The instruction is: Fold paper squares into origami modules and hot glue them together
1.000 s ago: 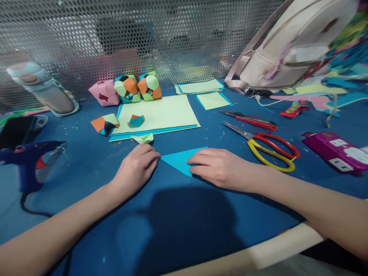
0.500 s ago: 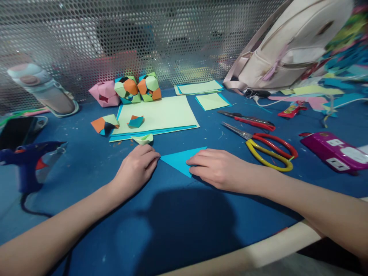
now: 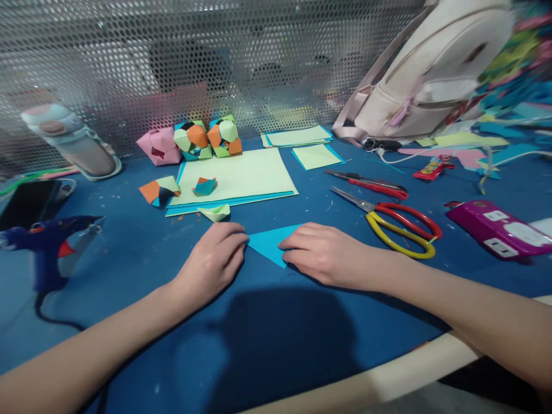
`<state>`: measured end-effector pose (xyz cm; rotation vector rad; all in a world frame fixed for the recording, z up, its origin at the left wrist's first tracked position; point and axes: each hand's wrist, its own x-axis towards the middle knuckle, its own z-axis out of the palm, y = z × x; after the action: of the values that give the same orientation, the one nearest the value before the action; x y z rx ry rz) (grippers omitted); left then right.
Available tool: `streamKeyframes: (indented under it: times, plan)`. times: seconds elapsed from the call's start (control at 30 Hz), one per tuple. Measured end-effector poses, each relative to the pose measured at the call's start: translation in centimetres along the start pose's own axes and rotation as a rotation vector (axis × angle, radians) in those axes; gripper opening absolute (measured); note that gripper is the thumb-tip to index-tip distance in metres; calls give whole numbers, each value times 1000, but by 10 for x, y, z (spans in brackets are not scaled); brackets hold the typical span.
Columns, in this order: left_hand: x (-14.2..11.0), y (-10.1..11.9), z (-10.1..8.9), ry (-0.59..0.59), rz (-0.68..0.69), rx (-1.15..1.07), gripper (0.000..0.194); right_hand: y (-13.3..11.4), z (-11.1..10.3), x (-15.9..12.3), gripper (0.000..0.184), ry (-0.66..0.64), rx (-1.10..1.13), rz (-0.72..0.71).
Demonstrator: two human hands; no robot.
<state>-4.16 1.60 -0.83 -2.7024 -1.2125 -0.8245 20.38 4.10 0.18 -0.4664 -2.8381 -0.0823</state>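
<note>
A folded triangle of bright blue paper (image 3: 269,244) lies on the table between my two hands. My left hand (image 3: 218,253) is closed at the paper's left tip, with thumb and fingers pressed together there. From the other side my right hand (image 3: 321,253) grips the right part of the paper, its fingers bent over the sheet and covering that end. Just beyond my left hand sits a small folded light-green paper piece (image 3: 215,213). A small blue-and-orange folded piece (image 3: 204,186) rests on the stack of light-green and blue sheets (image 3: 250,167).
Scissors (image 3: 383,221) and a utility knife (image 3: 366,182) lie to the right, near a purple power strip (image 3: 495,230). At left are a blue glue gun (image 3: 49,247), a phone (image 3: 28,201) and a bottle (image 3: 77,141). Folded paper balls (image 3: 192,140) and a backpack (image 3: 431,80) stand behind.
My left hand has shifted slightly right, covering more of the blue paper's left tip. My right hand stays at the paper's right end. The camera view has turned a little.
</note>
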Motion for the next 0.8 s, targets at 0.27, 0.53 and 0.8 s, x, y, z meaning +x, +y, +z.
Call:
streamKeyframes:
  times: [0.27,0.53,0.8]
  plan:
    - [-3,36,1,-275,283,-81,38,-1,0,0,26,-7,9,-1]
    - [-2,31,4,-313,209,15,56,-3,7,0,28,60,-14,-1]
    - [4,34,5,-415,176,246,61,-18,17,8,42,-3,-200,135]
